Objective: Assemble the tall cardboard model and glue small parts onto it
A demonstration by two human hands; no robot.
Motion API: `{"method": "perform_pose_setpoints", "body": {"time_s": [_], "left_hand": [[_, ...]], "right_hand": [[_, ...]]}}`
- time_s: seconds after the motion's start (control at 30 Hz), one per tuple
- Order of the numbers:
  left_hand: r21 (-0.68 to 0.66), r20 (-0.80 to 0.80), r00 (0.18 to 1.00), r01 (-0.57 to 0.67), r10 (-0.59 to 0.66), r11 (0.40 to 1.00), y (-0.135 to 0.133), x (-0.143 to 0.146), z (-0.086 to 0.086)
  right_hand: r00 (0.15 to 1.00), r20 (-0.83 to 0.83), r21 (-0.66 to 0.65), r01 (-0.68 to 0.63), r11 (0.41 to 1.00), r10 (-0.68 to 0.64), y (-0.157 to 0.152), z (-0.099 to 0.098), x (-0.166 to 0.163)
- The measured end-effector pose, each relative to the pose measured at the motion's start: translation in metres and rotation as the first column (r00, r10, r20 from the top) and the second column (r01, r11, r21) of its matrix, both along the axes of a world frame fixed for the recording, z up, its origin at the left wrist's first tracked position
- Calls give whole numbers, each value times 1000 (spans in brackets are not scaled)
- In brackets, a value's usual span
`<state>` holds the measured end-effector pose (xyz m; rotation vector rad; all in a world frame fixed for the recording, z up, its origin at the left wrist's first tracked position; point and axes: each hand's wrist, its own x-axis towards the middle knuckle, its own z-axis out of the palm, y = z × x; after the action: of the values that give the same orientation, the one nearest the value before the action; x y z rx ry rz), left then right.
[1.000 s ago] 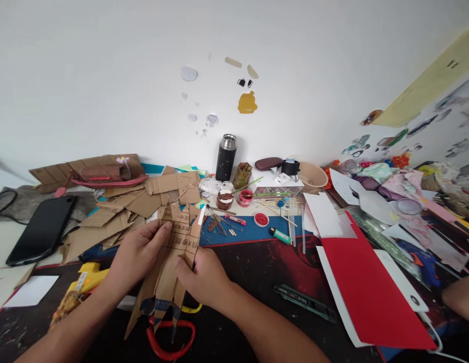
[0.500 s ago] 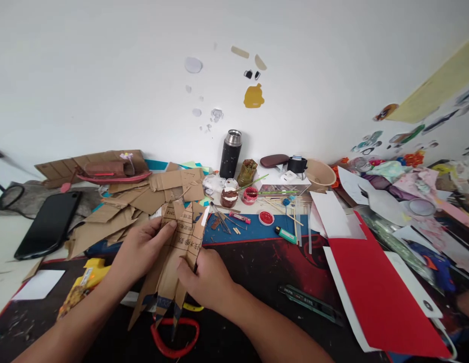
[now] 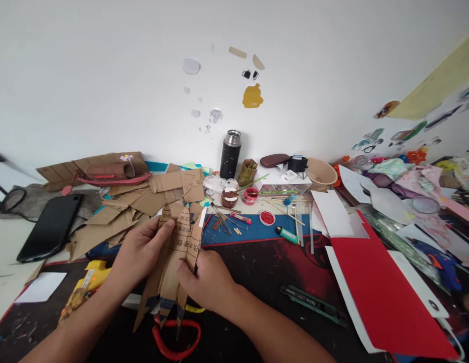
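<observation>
Between my hands is a folded piece of cardboard [image 3: 170,282] with printed characters and pointed ends at top and bottom. My left hand [image 3: 145,247] grips its upper left side, thumb on the front face. On the right edge, lower down, my right hand [image 3: 206,277] is closed, thumb across the front and the other fingers mostly behind. Below the cardboard lie scissors with a red handle [image 3: 177,340], partly covered by it. A yellow glue gun [image 3: 93,277] lies beside my left forearm. Right of my right forearm rests a dark green utility knife [image 3: 312,302].
Cardboard scraps [image 3: 143,201] pile up behind my left hand, with a model boat [image 3: 113,174] beyond. A black phone [image 3: 51,227] lies far left. Open paint jars [image 3: 230,197], a black flask [image 3: 230,155] and a glue stick [image 3: 287,235] stand or lie ahead. Red paper [image 3: 389,287] covers the right side.
The cardboard's upper panels have bent slightly, with more separation between the pointed tips. Both hands keep their hold in nearly the same places. The whole view has shifted a little.
</observation>
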<state>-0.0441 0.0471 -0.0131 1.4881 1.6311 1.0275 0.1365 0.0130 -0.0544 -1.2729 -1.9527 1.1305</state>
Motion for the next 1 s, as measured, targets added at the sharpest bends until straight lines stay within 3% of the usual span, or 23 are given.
{"method": "perform_pose_setpoints", "body": {"time_s": [0.3, 0.57, 0.8, 1.0], "left_hand": [[-44, 20, 1000, -21, 22, 999, 0, -2, 4], [7, 13, 998, 59, -59, 998, 0, 1, 5], [19, -61, 994, 89, -88, 996, -3, -1, -7], [3, -34, 997, 68, -68, 998, -1, 1, 0]], "right_hand": [[1000, -16, -9, 5, 1000, -5, -2, -1, -1], [972, -212, -130, 72, 989, -99, 5, 2, 6], [980, -169, -108, 88, 990, -106, 6, 0, 6], [987, -129, -76, 90, 993, -100, 5, 2, 5]]}}
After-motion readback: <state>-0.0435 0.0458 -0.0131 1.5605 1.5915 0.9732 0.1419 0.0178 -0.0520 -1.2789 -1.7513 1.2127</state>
